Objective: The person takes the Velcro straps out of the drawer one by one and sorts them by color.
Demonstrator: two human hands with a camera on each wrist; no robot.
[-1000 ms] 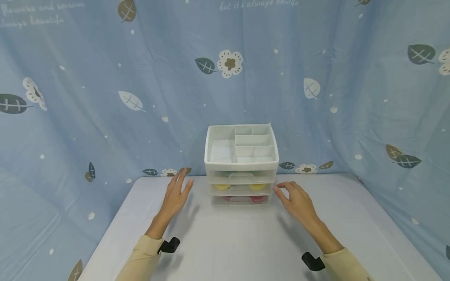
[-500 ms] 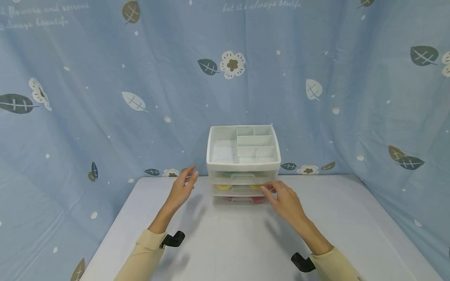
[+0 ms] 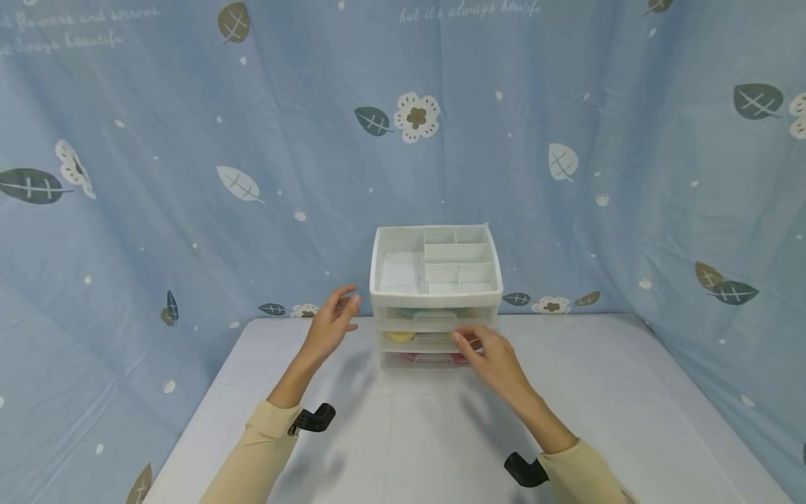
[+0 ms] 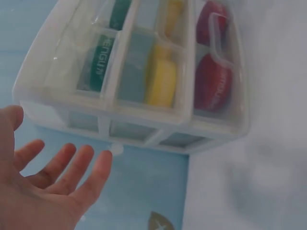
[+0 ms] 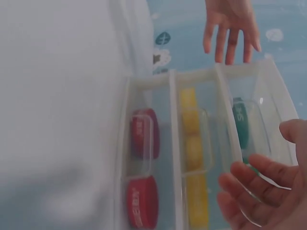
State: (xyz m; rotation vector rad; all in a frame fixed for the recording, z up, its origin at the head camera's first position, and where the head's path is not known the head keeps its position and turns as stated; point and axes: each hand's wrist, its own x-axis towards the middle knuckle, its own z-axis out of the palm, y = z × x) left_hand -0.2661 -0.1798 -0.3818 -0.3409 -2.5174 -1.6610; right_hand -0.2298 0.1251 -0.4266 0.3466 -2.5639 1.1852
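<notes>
A white plastic drawer unit [image 3: 436,301] stands at the back of the table, with a divided tray on top and three clear drawers, all pushed in. Behind the clear fronts show green rounded items [image 4: 101,62] in the top drawer, yellow ones [image 4: 163,81] in the middle and red ones [image 4: 214,84] at the bottom, some with white lettering. My left hand [image 3: 329,325] hovers beside the unit's left side, fingers loosely bent and holding nothing. In front of the drawers, my right hand [image 3: 494,357] has its fingertips close to the handles, its fingers slightly bent with nothing between them.
The unit stands on a white-covered table [image 3: 403,434]. Right behind it hangs a blue curtain [image 3: 302,140] with leaf and flower prints, which also closes in both sides. Each wrist carries a black camera mount [image 3: 317,418].
My right hand has moved left from beside the unit to the front of its drawers. My left hand has come slightly closer to the unit, its fingers more bent. The drawers have stayed in.
</notes>
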